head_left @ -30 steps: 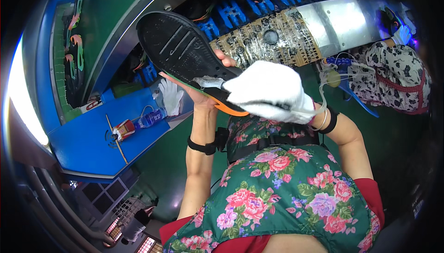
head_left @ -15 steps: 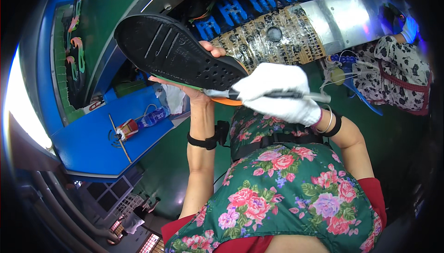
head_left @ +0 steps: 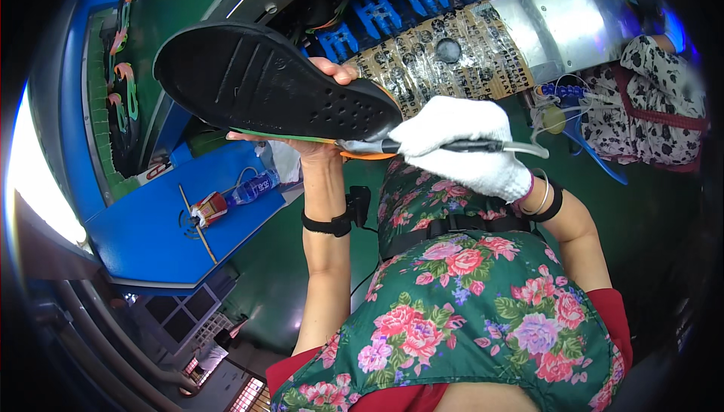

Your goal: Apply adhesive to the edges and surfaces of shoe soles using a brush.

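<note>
A shoe (head_left: 249,84) is held up with its black underside facing me, marked by grooves and small round holes, and green and orange show along its lower edge. My bare left hand (head_left: 332,73) grips it from behind, fingers wrapping over the upper edge and more showing below. In a white glove, my right hand (head_left: 460,140) is closed around a dark-handled brush (head_left: 445,146) with a pale tube at its back end. The brush's greyish tip (head_left: 360,145) touches the shoe's lower edge near the narrower end.
Taped brown covering (head_left: 452,65) and bare metal (head_left: 562,31) edge a line with blue racks (head_left: 377,16). A blue table (head_left: 151,238) at left carries a bottle (head_left: 255,187) and a stick (head_left: 197,223). Another person's patterned clothing (head_left: 641,118) shows at right.
The shoe and my left hand have shifted left and slightly up. My right hand has moved a little right, the brush tip staying at the shoe's lower edge.
</note>
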Tool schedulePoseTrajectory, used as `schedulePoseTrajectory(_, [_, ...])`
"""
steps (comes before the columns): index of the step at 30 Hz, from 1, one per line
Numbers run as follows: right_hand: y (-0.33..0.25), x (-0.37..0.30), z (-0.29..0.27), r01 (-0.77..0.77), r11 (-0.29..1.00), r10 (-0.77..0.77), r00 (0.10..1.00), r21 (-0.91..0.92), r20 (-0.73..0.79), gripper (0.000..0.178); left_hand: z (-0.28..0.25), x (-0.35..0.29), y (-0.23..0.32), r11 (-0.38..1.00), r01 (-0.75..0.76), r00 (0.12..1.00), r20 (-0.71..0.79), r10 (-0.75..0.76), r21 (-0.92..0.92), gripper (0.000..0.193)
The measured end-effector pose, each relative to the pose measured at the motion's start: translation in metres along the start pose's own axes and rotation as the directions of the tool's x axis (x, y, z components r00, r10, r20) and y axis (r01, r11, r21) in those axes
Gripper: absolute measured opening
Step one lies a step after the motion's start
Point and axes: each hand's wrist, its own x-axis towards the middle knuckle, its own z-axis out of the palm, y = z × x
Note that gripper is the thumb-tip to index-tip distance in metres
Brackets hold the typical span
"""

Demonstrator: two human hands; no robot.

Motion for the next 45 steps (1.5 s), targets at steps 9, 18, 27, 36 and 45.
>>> schedulePoseTrajectory(9, [0.002, -0.008, 0.000, -0.114, 0.993, 0.117, 0.988, 0.034, -0.105, 0.012, -0.005, -0.002, -0.001, 0.999, -0.048, 0.981, -0.188, 0.046, -0.004, 0.135])
schedulePoseTrajectory(18, [-0.009, -0.001, 0.024, -0.177, 0.944, 0.226, 0.962, 0.280, -0.154, 0.014, 0.012, 0.004, -0.017, 0.978, -0.055, 0.989, -0.149, 0.025, -0.199, 0.131])
schedulePoseTrajectory(27, [-0.011, -0.006, 0.012, -0.278, 0.936, 0.313, 0.938, 0.214, -0.147, 0.017, 0.003, 0.010, -0.017, 0.996, 0.004, 0.993, -0.120, -0.014, -0.088, 0.132])
schedulePoseTrajectory(36, [-0.004, -0.019, -0.012, -0.346, 0.808, 0.497, 0.835, 0.477, -0.237, 0.016, 0.008, 0.015, -0.017, 0.999, 0.017, 0.990, -0.141, -0.023, -0.040, 0.132])
schedulePoseTrajectory(45, [-0.010, -0.026, -0.022, -0.261, 0.936, 0.281, 0.958, 0.237, -0.052, 0.014, 0.010, 0.021, -0.027, 0.990, 0.099, 0.994, -0.033, -0.103, -0.101, 0.139])
